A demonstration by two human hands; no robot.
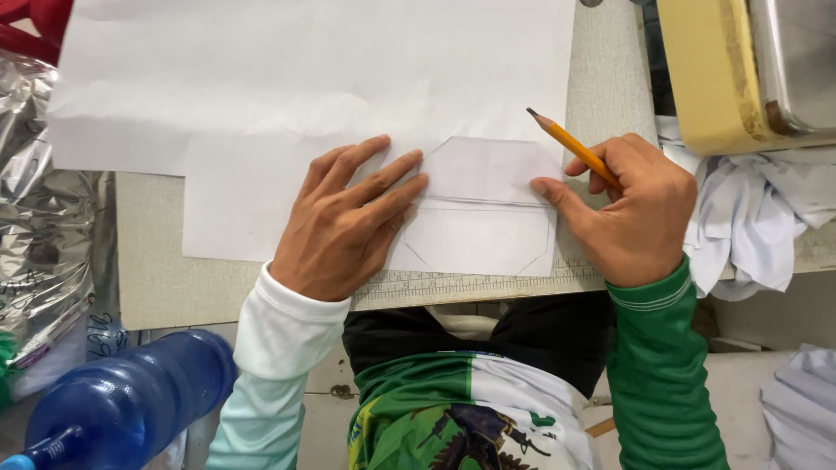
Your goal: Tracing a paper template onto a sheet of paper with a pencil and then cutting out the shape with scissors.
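My left hand (344,218) lies flat with fingers spread on a white sheet of paper (235,200), its fingertips at the edge of a small folded white paper piece (483,209) with pencil lines at its corners. My right hand (631,213) grips a yellow pencil (570,146), tip pointing up and away from the paper, while its index finger presses the right edge of the folded piece. A larger white sheet (305,61) lies farther back on the grey table (157,270).
A ruler (461,283) runs along the table's near edge. Crumpled silver foil (39,218) and a blue plastic bottle (122,400) are at the left. White cloth (749,218) and a yellow-and-metal machine (740,70) stand at the right.
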